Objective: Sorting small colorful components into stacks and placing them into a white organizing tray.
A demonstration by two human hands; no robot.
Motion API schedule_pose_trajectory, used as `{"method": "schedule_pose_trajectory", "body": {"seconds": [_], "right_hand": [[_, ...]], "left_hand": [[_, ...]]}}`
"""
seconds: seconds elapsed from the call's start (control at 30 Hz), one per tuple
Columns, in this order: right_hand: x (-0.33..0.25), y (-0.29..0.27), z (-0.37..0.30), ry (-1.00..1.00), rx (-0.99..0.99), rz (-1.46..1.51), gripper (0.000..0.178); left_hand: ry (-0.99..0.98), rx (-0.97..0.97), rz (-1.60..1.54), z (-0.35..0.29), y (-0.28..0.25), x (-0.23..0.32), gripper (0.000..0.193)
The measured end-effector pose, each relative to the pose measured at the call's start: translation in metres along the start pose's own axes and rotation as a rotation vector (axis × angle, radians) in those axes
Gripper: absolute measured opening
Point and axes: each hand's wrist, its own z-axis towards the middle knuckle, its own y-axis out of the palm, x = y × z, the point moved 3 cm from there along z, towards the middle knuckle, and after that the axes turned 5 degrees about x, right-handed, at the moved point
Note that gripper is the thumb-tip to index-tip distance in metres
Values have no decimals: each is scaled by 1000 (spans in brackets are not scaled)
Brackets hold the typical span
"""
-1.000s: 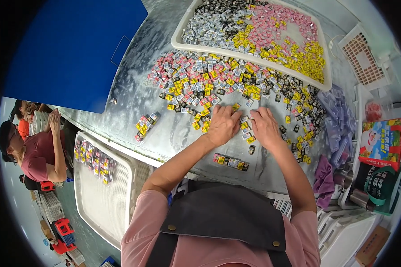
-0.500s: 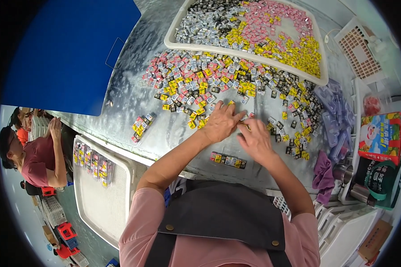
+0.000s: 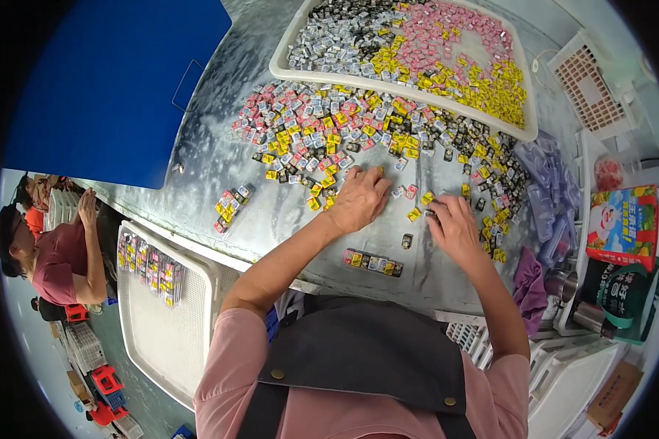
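Observation:
Small printed blocks in pink, yellow, black and white lie loose across the grey table. My left hand rests palm down at the near edge of the spread, fingers extended and a little bent, with a yellow block at its fingertips. To its right, my right hand has thumb and fingertips closed around a small dark block, mostly hidden by the fingers. Between the hands lie several loose pink, white and yellow blocks. A single dark block is nearer me, just above a finished-looking row of blocks.
A white tray full of sorted-colour pieces stands at the back. Clear plastic cases and a purple cloth lie at right. Another block group sits left. A white tray with packed rows stands lower left, near another person.
My right hand has moved right and slightly nearer me, away from my left hand. Loose blocks now show between the hands, and a dark block lies above the row.

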Motion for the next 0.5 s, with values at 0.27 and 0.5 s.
{"method": "schedule_pose_trajectory", "body": {"seconds": [0.27,0.5], "right_hand": [[0,39,38,134,-42,40,25],[-1,41,48,4,-97,-26,23]], "left_hand": [[87,-65,-32,11,4,10,23],[21,-28,-8,8,-1,7,28]]}}
